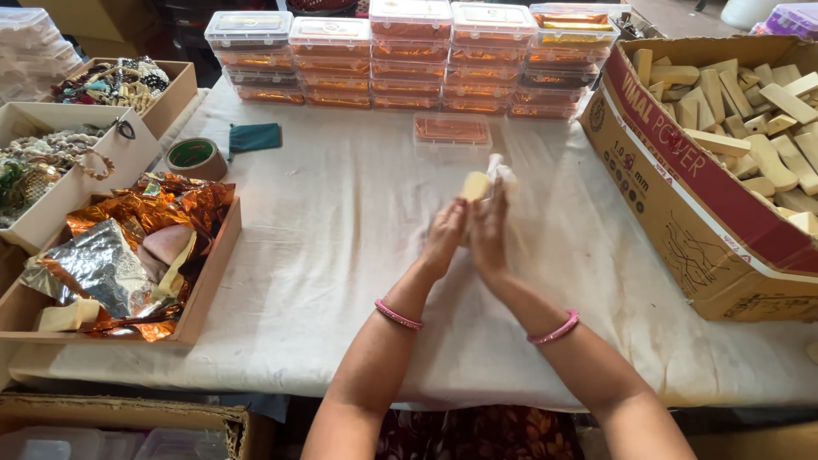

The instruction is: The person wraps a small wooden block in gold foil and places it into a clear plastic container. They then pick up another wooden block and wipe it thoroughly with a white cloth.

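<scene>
Tape roll (195, 157), stacked lidded boxes (409, 60), foil tray (128, 255), perhaps jewellery.

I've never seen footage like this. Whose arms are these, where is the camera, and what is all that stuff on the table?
There is no machine here: the arms belong to a person, and the one picture comes from a camera worn on that person's head, looking down at the work.

The left hand and the right hand are pressed close together above a table under a white cloth. Between them they hold a pale block and a bit of clear wrapping.

To the right a big cardboard box is full of similar pale blocks. At the back stand stacks of clear lidded boxes, with one more box lying alone in front. On the left, a tray of crumpled foil sheets, a roll of tape and boxes of bangles.
</scene>
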